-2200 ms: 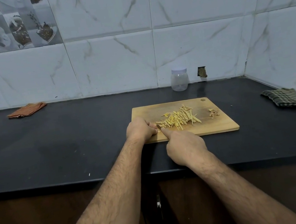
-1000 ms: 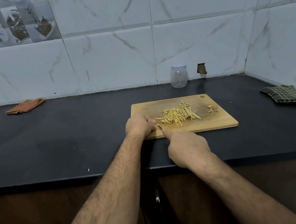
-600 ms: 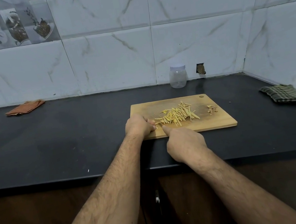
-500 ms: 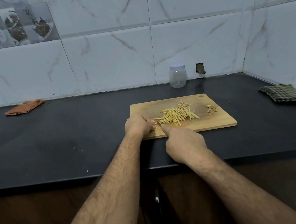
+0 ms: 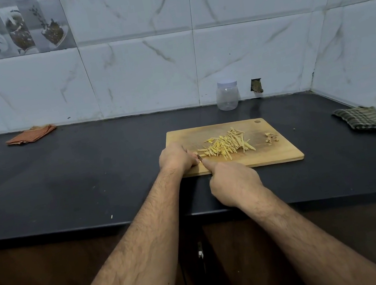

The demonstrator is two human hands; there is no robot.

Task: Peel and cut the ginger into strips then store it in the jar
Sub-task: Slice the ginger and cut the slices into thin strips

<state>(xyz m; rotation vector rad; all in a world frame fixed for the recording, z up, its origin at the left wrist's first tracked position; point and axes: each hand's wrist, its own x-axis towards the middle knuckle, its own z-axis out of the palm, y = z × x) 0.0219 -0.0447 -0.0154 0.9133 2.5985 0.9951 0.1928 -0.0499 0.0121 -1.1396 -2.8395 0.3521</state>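
A pile of yellow ginger strips [image 5: 227, 145] lies in the middle of the wooden cutting board [image 5: 279, 152]. My left hand [image 5: 175, 156] rests on the board's left part with fingers curled, pressing down a small ginger piece that is mostly hidden beneath them. My right hand [image 5: 234, 183] grips a knife [image 5: 199, 157], index finger stretched along its back. Only a short dark bit of blade shows between the two hands. A few brown peel scraps [image 5: 271, 138] sit at the board's right. The clear plastic jar [image 5: 227, 96] with its white lid on stands at the wall behind the board.
The board lies on a black counter [image 5: 89, 177] against a white tiled wall. An orange folded cloth [image 5: 30, 134] lies far left at the back. A green checked cloth [image 5: 362, 119] lies to the right near the corner wall.
Both hands stay at the left end of the pile. The right hand makes small shifts with the knife, and the view has moved slightly.
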